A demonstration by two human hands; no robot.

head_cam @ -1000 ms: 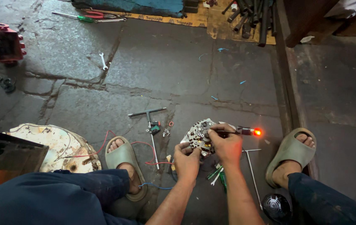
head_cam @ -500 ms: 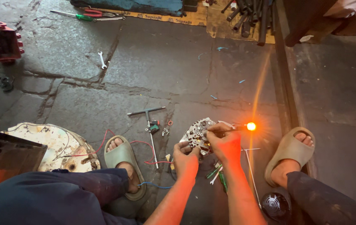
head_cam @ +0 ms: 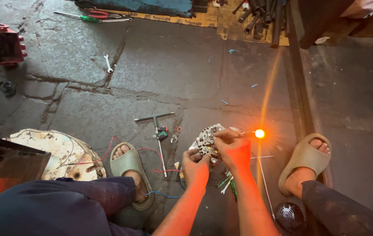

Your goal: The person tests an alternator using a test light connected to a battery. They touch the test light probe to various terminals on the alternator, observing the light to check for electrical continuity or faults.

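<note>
Down on the cracked grey stone floor (head_cam: 186, 70), between two feet in pale green rubber slides (head_cam: 129, 166), sits the round metal alternator part with copper windings (head_cam: 206, 140), tilted up off the ground. Left hand (head_cam: 195, 164) is clamped on its lower edge, fingers curled tight around the rim, steadying it. Right hand (head_cam: 234, 146) is pinched closed on a slim test probe with a glowing orange bulb (head_cam: 256, 133); the lit bulb sticks out to the right past the knuckles and the probe's long axis runs nearly level, left to right, its working end at the part's upper face. Orange light washes both forearms.

A thin red wire (head_cam: 107, 153) loops across the floor to the left, over the left slide. Just left of the part lies a T-handled metal wrench (head_cam: 156, 118), its long shaft running down toward the person. Further out, a small silver spanner (head_cam: 108, 64) lies alone.

Along the top edge, a flat strip of tan cardboard (head_cam: 177, 18) with dark lettering runs across beneath a blue sheet, a green-handled screwdriver (head_cam: 83, 17) beside it. A red cast metal housing (head_cam: 3, 43) stands at far left.
</note>
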